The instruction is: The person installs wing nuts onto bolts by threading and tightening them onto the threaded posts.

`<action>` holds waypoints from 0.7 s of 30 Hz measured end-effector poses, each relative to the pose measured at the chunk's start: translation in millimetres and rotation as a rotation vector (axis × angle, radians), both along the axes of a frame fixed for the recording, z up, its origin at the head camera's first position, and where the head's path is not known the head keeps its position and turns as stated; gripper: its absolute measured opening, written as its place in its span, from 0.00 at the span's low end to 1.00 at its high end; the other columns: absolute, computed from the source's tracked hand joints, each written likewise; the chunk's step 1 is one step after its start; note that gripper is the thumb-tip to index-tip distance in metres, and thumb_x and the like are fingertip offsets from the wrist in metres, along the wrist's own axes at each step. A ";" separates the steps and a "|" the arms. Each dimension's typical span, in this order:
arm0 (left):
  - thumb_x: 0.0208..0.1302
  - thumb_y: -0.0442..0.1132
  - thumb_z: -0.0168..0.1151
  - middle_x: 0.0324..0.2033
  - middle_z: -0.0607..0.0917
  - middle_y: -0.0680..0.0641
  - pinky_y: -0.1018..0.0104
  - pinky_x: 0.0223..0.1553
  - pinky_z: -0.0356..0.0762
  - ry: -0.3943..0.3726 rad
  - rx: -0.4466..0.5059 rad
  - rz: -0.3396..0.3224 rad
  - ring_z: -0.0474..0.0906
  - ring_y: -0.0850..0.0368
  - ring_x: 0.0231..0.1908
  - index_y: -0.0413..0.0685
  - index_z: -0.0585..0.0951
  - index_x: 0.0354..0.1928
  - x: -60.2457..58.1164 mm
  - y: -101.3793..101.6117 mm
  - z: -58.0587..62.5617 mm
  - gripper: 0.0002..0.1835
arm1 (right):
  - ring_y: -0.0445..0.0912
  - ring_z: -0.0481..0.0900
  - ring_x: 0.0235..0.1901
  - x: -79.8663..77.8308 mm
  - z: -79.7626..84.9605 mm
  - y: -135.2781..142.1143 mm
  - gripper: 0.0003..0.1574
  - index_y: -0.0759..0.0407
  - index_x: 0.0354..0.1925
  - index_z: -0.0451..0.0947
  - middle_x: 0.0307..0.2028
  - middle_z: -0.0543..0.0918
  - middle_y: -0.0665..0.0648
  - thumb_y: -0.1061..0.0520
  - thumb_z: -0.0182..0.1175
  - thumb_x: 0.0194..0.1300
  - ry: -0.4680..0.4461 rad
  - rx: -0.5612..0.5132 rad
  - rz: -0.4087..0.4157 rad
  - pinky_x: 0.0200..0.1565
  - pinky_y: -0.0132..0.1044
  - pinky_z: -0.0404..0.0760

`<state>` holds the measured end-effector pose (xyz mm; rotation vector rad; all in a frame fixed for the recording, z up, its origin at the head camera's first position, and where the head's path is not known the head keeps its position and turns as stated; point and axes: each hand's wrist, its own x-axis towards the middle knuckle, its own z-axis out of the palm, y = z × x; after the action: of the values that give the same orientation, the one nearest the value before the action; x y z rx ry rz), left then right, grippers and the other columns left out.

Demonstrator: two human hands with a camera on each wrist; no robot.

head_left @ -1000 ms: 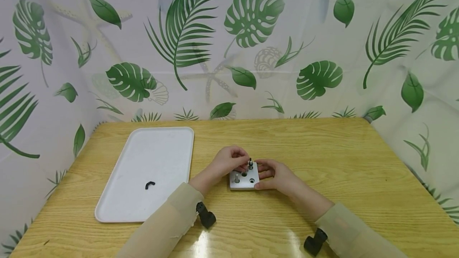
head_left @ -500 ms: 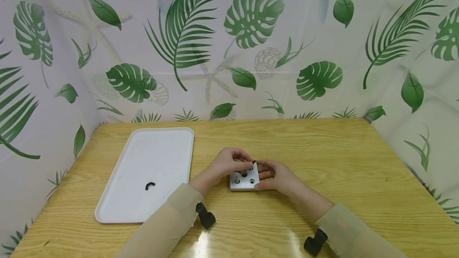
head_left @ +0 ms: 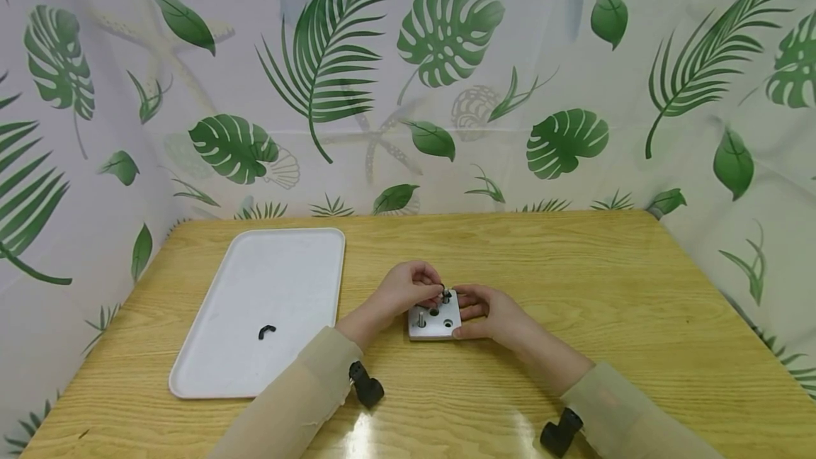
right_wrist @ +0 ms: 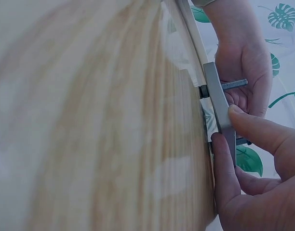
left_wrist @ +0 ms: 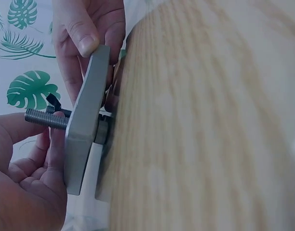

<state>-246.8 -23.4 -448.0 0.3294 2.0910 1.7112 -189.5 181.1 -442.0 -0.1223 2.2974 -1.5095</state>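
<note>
A square silver metal plate (head_left: 433, 330) with several holes stands slightly raised off the table, bolt heads beneath it. One bare threaded bolt (left_wrist: 45, 119) sticks up through its near-left hole. On the far bolt (head_left: 447, 293) sits a black wing nut (left_wrist: 53, 101), which my left hand (head_left: 403, 286) pinches at the fingertips. My right hand (head_left: 494, 312) grips the plate's right edge, thumb on one face and fingers at the other in the right wrist view. A second black wing nut (head_left: 266, 331) lies on the white tray (head_left: 287, 261).
The tray lies on the wooden table (head_left: 574, 268), left of the plate and close to my left forearm. A leaf-patterned cloth (head_left: 357, 91) hangs behind the table and along its sides. Each wrist carries a black camera mount (head_left: 366, 384).
My left fingers went forward over the far bolt, covering it, then drew back a little; the wing nut there is turned differently. My right hand and the plate stay in place.
</note>
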 end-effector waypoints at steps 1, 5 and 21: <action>0.74 0.31 0.65 0.33 0.84 0.49 0.66 0.43 0.89 -0.006 -0.001 0.005 0.84 0.63 0.32 0.34 0.81 0.49 0.3 -0.1 0.4 0.07 | 0.52 0.83 0.57 0.1 0.0 0.0 0.52 0.68 0.78 0.63 0.66 0.78 0.70 0.64 0.77 0.63 0.001 0.001 0.001 0.51 0.35 0.85; 0.75 0.31 0.64 0.33 0.84 0.49 0.67 0.42 0.89 -0.006 -0.006 0.007 0.83 0.63 0.31 0.34 0.83 0.48 0.7 -0.1 0.5 0.07 | 0.52 0.83 0.57 0.2 0.0 -0.1 0.52 0.69 0.78 0.62 0.66 0.78 0.70 0.64 0.77 0.63 0.003 0.006 0.002 0.51 0.35 0.86; 0.79 0.35 0.57 0.38 0.89 0.43 0.69 0.42 0.89 0.002 -0.015 -0.019 0.83 0.65 0.30 0.32 0.87 0.52 -1.2 0.0 -1.3 0.15 | 0.54 0.83 0.59 0.5 0.5 0.5 0.53 0.69 0.79 0.61 0.66 0.78 0.69 0.63 0.77 0.63 0.000 0.023 -0.005 0.53 0.38 0.86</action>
<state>-248.0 -23.5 -449.3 0.3453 2.0949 1.6843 -189.0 181.6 -441.4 -0.1101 2.3161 -1.4846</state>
